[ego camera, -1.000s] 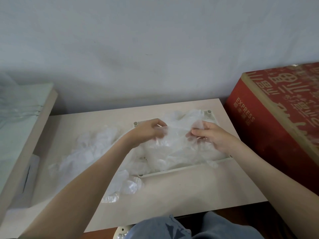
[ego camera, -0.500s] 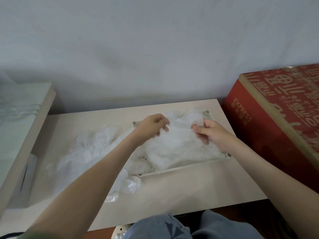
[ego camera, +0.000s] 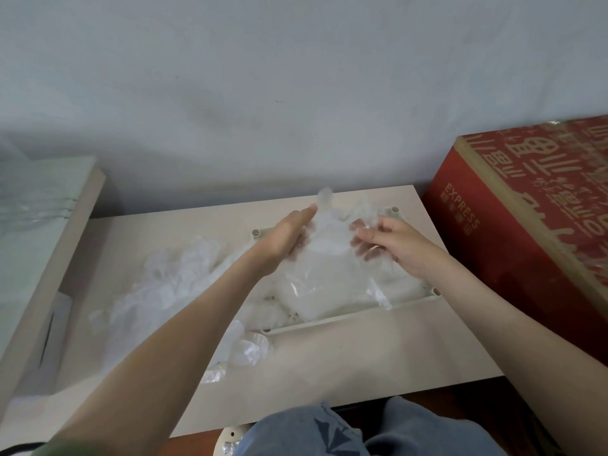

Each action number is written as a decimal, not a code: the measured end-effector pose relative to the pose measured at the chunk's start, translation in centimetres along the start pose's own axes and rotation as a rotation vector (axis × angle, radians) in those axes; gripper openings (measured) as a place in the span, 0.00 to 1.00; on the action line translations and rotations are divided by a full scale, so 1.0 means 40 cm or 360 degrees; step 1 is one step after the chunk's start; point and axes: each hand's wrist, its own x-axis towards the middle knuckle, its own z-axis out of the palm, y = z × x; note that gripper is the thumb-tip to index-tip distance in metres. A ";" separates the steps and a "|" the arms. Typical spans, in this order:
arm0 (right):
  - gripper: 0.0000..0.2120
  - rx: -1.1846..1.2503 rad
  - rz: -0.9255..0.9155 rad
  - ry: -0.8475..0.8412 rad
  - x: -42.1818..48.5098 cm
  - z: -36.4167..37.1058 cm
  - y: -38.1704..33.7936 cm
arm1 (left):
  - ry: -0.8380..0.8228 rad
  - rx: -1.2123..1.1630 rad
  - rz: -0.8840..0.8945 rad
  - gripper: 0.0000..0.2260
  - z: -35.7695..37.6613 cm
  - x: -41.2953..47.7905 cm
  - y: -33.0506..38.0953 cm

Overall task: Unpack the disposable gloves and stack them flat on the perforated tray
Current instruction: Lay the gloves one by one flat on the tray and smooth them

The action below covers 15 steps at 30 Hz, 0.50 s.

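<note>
Your right hand (ego camera: 394, 248) pinched the glove (ego camera: 332, 232); grip of your left hand (ego camera: 283, 240) was unclear. You needed it taut before laying flat on the tray (ego camera: 329, 320).

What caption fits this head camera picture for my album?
Left hand and right hand hold a clear glove above the tray of stacked gloves; a loose heap lies on the table.

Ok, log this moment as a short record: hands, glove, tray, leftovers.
left hand: holds the glove at its left edge, fingers behind the film
right hand: pinches the glove's right edge
glove: clear, raised between both hands above the tray
tray: on the table, holding a stack of gloves
loose gloves: crumpled pile on the table, left of the tray
red box: right of the table
</note>
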 end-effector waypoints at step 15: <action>0.12 -0.0109 0.0096 0.0371 0.022 -0.025 -0.009 | 0.0158 0.0087 0.0115 0.10 0.002 0.013 -0.036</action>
